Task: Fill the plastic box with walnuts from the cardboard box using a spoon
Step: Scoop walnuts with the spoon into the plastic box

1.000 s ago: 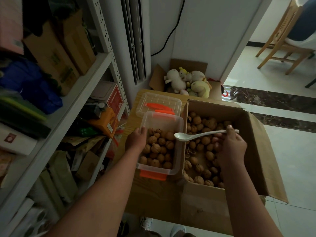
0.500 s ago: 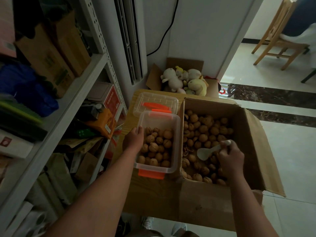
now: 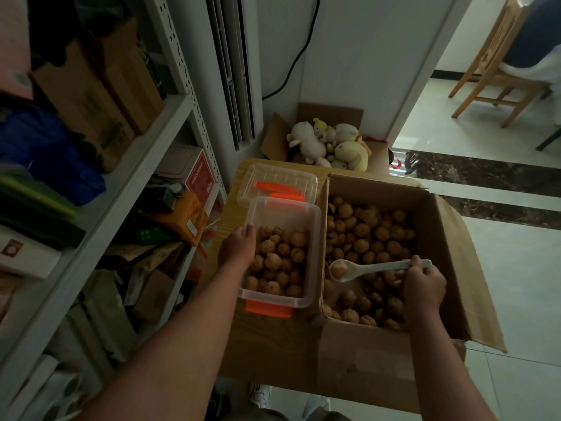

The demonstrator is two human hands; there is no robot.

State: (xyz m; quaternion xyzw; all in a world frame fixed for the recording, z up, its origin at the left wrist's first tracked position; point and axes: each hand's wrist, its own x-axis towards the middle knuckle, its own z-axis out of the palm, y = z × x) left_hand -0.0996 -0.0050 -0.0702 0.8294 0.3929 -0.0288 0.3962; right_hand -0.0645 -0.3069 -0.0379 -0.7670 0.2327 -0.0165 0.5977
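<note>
Where the right hand (image 3: 423,282) grips, spoon (image 3: 361,269) lies hidden.

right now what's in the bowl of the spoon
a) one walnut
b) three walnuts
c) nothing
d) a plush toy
a: the spoon, held in the right hand over the cardboard box, has a single walnut sitting in its bowl.
</note>
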